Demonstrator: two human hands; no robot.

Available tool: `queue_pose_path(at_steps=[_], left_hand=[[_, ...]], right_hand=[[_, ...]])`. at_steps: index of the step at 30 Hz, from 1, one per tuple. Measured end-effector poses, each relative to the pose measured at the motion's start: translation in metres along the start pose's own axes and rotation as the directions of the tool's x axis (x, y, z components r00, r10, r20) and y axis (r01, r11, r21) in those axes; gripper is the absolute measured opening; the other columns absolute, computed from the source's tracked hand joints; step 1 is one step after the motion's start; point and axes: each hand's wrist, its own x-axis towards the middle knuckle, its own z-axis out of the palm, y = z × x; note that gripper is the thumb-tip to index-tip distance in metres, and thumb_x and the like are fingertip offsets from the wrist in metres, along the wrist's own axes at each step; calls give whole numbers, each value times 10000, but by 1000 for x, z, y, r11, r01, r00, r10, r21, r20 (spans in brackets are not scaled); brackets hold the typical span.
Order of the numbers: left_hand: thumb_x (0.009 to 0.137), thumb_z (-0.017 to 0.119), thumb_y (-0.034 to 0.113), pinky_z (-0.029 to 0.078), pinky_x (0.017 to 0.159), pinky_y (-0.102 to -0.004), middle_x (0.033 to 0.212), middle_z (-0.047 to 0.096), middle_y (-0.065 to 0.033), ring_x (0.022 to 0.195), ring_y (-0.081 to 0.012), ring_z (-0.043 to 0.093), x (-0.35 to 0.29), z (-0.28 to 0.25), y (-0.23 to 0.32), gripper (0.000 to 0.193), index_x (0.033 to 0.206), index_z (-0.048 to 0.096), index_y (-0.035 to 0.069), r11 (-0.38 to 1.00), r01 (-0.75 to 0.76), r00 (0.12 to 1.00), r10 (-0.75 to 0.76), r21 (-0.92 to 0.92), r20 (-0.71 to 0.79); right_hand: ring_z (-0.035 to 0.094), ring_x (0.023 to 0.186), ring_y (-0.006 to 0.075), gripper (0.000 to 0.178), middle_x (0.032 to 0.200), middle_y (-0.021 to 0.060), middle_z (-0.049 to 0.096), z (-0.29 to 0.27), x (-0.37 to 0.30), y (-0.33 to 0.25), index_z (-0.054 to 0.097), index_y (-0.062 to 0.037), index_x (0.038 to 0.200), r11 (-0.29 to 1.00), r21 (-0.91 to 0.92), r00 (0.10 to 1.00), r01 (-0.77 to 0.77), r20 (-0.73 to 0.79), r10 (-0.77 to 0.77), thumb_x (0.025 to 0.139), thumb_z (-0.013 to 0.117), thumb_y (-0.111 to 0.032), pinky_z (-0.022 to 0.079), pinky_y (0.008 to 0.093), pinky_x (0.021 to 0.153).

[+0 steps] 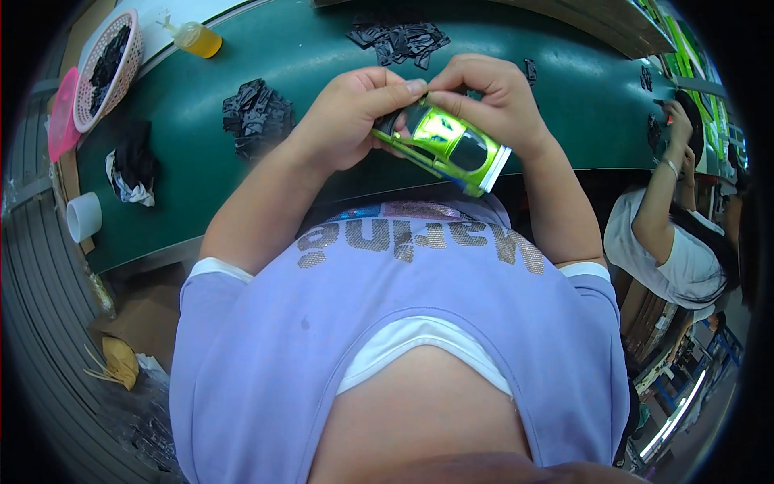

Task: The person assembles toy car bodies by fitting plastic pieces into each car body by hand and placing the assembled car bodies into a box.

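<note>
A shiny lime-green toy car (451,143) with dark windows is held tilted above the near edge of the green table. My left hand (343,113) is closed around its upper left end, the thumb reaching over to the tip. At that same end my right hand (500,101) has thumb and index finger bent together in a pinch against the car. Whether a small part sits between those fingertips is hidden. The car's white-edged lower right end points towards my body. On the table left of my hands lies a pile of black plastic parts (256,117).
Beyond my hands lies another heap of black parts (399,40). A bottle of yellow liquid (197,40), a pink basket (131,56), a dark cloth (131,165) and a white cup (84,217) are at left. A co-worker (665,234) works at the right.
</note>
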Motion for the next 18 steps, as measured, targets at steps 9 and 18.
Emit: queue_pose_path(at_steps=[9, 18], left_hand=[[956, 672, 342, 592, 788, -382, 741, 633, -30, 784, -180, 664, 2, -7, 8, 285, 842, 627, 85, 937, -184, 972, 128, -298, -197], [910, 736, 197, 533, 629, -291, 711, 604, -68, 621, -149, 629, 2, -3, -4, 278, 809, 512, 68, 909, -288, 943, 214, -302, -254]], right_hand=[[690, 944, 223, 332, 1106, 169, 673, 22, -23, 12, 586, 31, 1235, 384, 907, 960, -175, 72, 270, 904, 573, 12, 570, 334, 833], [654, 1055, 230, 392, 1165, 126, 662, 58, -23, -12, 608, 5, 1227, 325, 927, 935, -186, 66, 347, 844, 683, 46, 547, 354, 899]])
